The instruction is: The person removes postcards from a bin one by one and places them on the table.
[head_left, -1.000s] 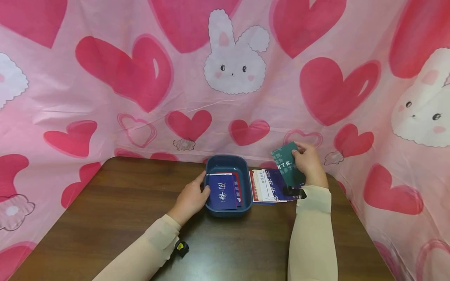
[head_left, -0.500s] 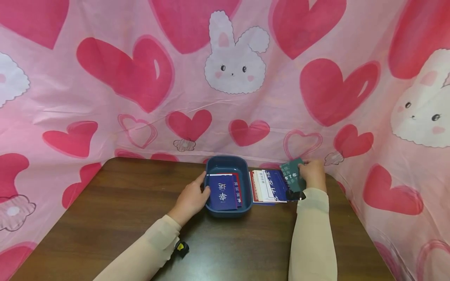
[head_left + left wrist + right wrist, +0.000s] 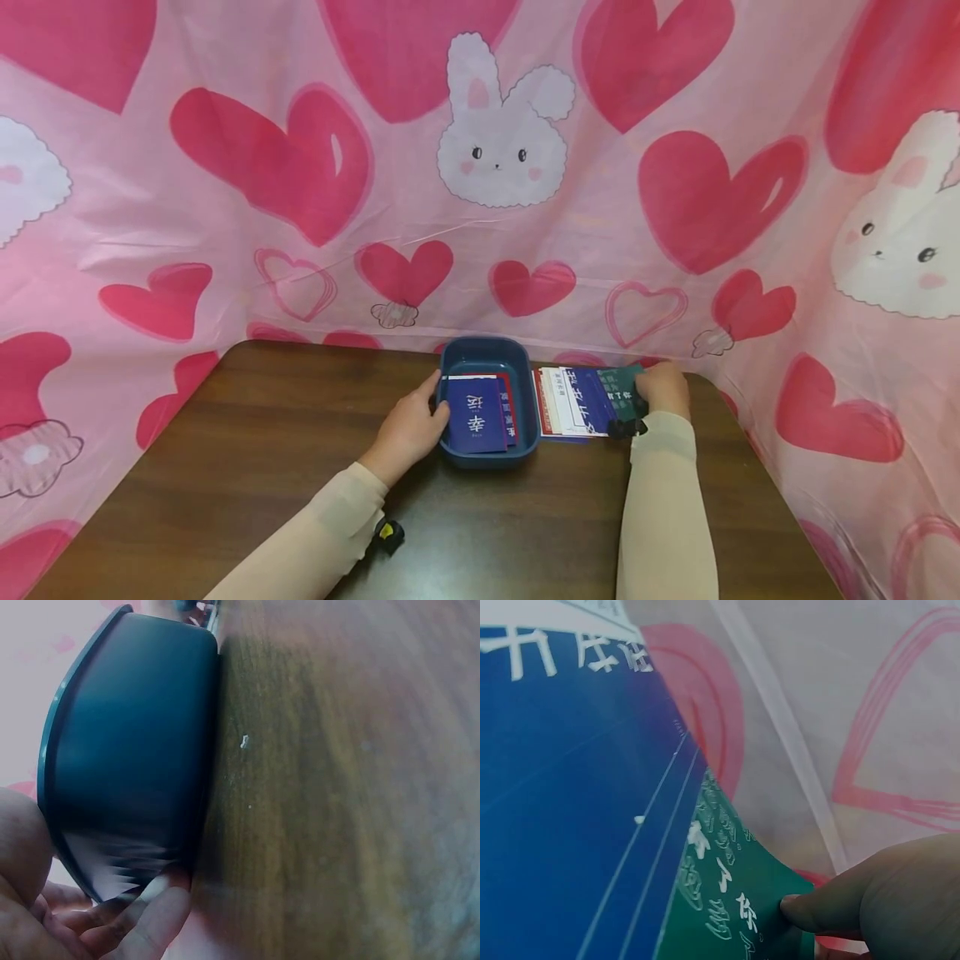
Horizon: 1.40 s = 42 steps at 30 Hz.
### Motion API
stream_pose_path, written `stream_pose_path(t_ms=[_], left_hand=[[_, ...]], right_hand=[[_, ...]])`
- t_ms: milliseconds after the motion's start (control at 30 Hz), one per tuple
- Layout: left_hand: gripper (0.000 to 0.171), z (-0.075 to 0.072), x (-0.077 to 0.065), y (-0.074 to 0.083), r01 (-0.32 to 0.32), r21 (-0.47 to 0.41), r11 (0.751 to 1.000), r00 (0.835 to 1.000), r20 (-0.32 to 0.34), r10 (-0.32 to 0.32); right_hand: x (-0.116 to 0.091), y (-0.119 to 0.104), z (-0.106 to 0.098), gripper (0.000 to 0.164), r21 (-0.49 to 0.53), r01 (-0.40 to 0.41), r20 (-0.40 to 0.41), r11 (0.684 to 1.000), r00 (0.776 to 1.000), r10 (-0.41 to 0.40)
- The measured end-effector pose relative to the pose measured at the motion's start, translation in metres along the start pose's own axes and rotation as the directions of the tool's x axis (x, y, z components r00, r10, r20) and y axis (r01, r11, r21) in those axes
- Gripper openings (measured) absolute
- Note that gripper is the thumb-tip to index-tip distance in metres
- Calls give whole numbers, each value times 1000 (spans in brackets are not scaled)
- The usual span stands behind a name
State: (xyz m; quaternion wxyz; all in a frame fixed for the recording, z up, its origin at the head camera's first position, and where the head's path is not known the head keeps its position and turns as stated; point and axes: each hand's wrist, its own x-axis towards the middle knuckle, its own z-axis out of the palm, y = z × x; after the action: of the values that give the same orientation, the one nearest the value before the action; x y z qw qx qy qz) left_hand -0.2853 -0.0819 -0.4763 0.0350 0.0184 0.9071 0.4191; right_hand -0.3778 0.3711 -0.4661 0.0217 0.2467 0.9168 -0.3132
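My left hand (image 3: 408,429) grips the left wall of a dark blue plastic bin (image 3: 491,460), its thumb at the rim and its fingers against the outside in the left wrist view. Inside the bin lie cards, a blue card (image 3: 476,417) with white characters on top and a red-edged card (image 3: 512,408) beneath. To the right of the bin, my right hand (image 3: 666,390) pinches the right edge of a green card (image 3: 624,390) between thumb and fingers. In the right wrist view, the green card's left part appears tucked behind a large blue card (image 3: 577,787) with white characters.
A fanned row of white, red and blue cards (image 3: 557,404) lies against the bin's right side on the brown wooden table (image 3: 315,400). A pink curtain (image 3: 420,217) with hearts and rabbits stands behind and beside the table.
My right hand has lowered the green card from above the row to its right end, beside the blue card. My left hand and the bin stay in place.
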Motion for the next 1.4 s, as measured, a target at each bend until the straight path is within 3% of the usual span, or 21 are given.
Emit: stream_pose_path(t_ms=[67, 233, 500, 667, 833, 967, 1067, 1200, 1400], left_hand=[[72, -1, 0, 0, -1, -4, 1000, 1000, 5, 1], [72, -1, 1, 0, -6, -6, 1000, 1000, 3, 6], [72, 0, 2, -1, -8, 1, 1000, 1000, 1, 8], [72, 0, 1, 0, -8, 0, 1000, 1000, -2, 8], [72, 0, 0, 1, -1, 1, 1000, 1000, 1, 1], [72, -1, 0, 2, -1, 5, 1000, 1000, 0, 1], [72, -1, -1, 1, -2, 7, 1000, 1000, -1, 2], [72, -1, -1, 1, -5, 9, 1000, 1000, -1, 5], [72, -1, -1, 0, -16, 12, 1000, 1000, -7, 16]], right_hand=[[-8, -3, -2, 49, 12, -40, 20, 999, 999, 39], [-16, -6, -2, 56, -37, -39, -1, 999, 999, 39], [-7, -9, 2, 57, -77, -74, -10, 994, 997, 74], [-13, -13, 2, 60, -63, -74, -14, 995, 997, 73], [-8, -18, 5, 51, -49, -3, -22, 999, 1000, 2], [23, -16, 19, 47, -36, 138, -57, 990, 988, -140], [33, -25, 27, 40, -8, 233, -59, 973, 971, -233], [0, -59, 22, 39, 60, 289, 5, 955, 957, -290], [-51, -103, 14, 43, 144, 378, 100, 915, 914, -393]])
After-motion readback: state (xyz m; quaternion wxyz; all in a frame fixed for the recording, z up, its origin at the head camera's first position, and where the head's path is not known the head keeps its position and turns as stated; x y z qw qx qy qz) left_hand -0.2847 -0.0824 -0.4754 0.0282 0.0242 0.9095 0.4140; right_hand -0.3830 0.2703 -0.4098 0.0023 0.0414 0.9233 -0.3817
